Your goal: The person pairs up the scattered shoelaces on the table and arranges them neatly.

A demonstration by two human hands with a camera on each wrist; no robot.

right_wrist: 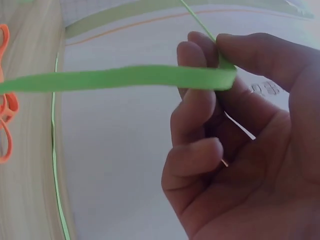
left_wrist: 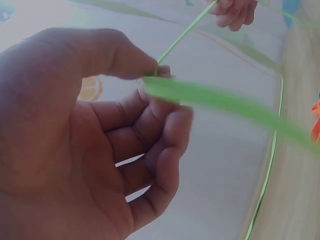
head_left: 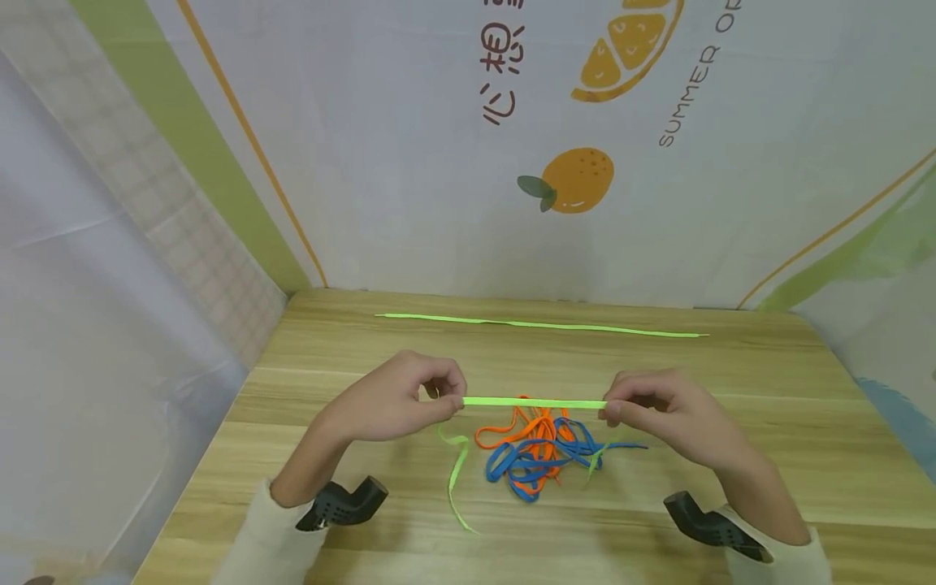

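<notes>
A flat neon-green shoelace is stretched level between my two hands, above the table. My left hand pinches it between thumb and fingertips, and its loose tail dangles toward the table. The right hand pinches the other end of the taut stretch; a shorter tail hangs below it. In the left wrist view the green lace trails away from the thumb tip. The right wrist view has the lace folded over the fingers. Beneath the stretch lies a tangle of orange laces and blue laces.
Another green shoelace lies straight along the back of the wooden table. A white cloth with printed oranges hangs behind the table's far edge, and more cloth hangs at both sides. Black cameras are strapped to both wrists.
</notes>
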